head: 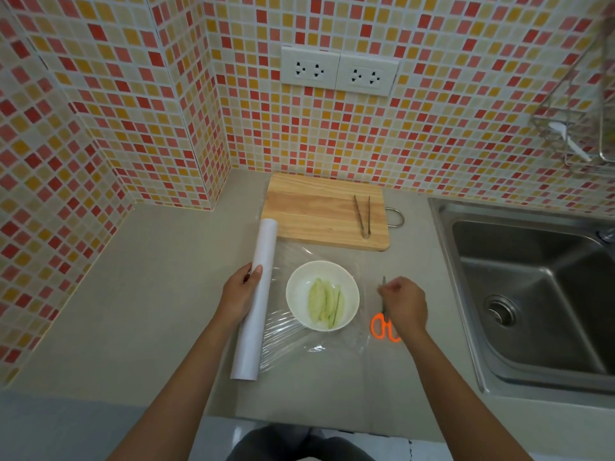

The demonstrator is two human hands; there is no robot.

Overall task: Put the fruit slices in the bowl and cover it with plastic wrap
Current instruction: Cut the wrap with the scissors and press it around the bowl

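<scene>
A white bowl (322,296) with several pale green fruit slices (324,303) stands on the grey counter. A clear sheet of plastic wrap (299,341) is stretched from the white roll (254,302) across and over the bowl. My left hand (241,292) grips the roll to the left of the bowl. My right hand (404,306) pinches the sheet's far edge to the right of the bowl, above the orange-handled scissors (382,326) lying on the counter.
A wooden cutting board (319,211) with metal tongs (363,216) lies behind the bowl. A steel sink (532,294) fills the right side. Tiled walls with sockets (339,71) close the back and left. A wire rack (572,128) hangs at the upper right.
</scene>
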